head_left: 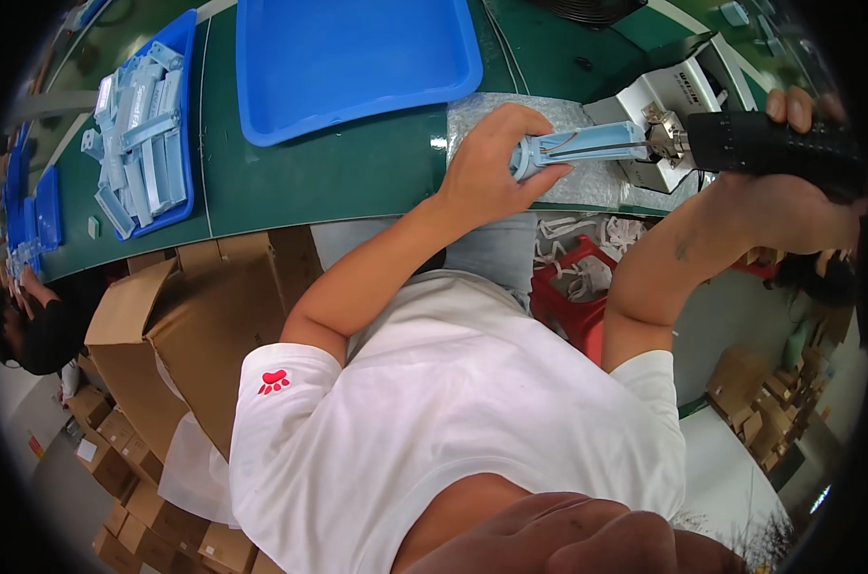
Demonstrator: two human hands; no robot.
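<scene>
My left hand is closed around one end of a long, light blue plastic housing, above the front edge of the green table. Thin brown and dark wires run along the housing's open channel. On the right, my right hand grips a black cylindrical tool that looks like a heat gun, partly lost in the dark rim of the picture. Its metal nozzle points left at the housing's far end, very near it; whether they touch I cannot tell.
A blue tray stands at the back. Farther left, another blue tray holds several light blue housings. Bubble wrap and a white box lie near my hands. Cardboard boxes and a red stool stand below the table.
</scene>
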